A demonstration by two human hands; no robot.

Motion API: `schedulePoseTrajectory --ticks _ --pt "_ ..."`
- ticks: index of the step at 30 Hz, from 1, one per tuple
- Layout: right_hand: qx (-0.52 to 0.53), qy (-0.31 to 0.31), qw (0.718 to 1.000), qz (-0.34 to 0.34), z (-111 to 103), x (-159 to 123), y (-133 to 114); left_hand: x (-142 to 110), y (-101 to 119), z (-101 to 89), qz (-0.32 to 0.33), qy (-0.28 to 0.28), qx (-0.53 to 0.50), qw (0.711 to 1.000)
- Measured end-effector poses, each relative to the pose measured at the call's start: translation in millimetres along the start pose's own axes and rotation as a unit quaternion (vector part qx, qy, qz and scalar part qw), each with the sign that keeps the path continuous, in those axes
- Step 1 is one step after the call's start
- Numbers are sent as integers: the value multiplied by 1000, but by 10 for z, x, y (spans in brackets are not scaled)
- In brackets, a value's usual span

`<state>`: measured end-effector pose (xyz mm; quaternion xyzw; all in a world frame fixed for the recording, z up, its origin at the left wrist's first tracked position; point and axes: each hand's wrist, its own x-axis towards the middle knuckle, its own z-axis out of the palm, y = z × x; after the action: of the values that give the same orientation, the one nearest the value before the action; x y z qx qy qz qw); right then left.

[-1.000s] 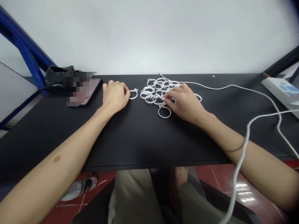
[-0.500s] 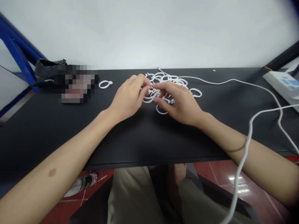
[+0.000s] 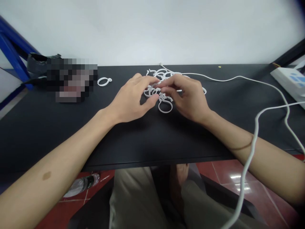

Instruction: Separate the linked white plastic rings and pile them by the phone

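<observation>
A heap of several white plastic rings (image 3: 164, 76) lies on the black table (image 3: 147, 140) near its far edge. My left hand (image 3: 134, 98) and my right hand (image 3: 188, 97) meet over the heap, fingertips pinched together on a white ring (image 3: 156, 87) between them. Just below the fingers another ring (image 3: 165, 106) lies flat on the table. A single ring (image 3: 104, 81) sits apart to the left.
A blurred-out object (image 3: 71, 82) and a black bag (image 3: 38, 63) rest at the back left. A white cable (image 3: 250, 82) runs across the right side toward a white power strip (image 3: 289, 81). A plastic bottle (image 3: 82, 189) lies on the red floor.
My left hand left the single ring at the left and moved right to the heap. Both hands now pinch a ring together. The view has tilted slightly.
</observation>
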<state>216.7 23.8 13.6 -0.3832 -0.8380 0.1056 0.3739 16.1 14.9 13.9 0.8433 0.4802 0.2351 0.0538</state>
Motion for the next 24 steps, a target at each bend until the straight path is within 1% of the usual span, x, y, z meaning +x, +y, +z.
schedulePoseTrajectory --ticks 5,13,16,20,24 --pt "-3 -9 1000 11 -1 10 10 15 -23 32 21 -23 3 999" --pt "15 -26 999 28 -15 27 13 37 -11 58 46 -12 16 999" --pt "13 -28 999 28 -9 21 29 35 -20 61 44 -9 17 999" --pt "14 -28 999 11 10 6 47 27 -43 66 44 -6 16 999" --pt "-40 -36 998 21 -4 7 77 27 -43 59 25 -5 19 1000"
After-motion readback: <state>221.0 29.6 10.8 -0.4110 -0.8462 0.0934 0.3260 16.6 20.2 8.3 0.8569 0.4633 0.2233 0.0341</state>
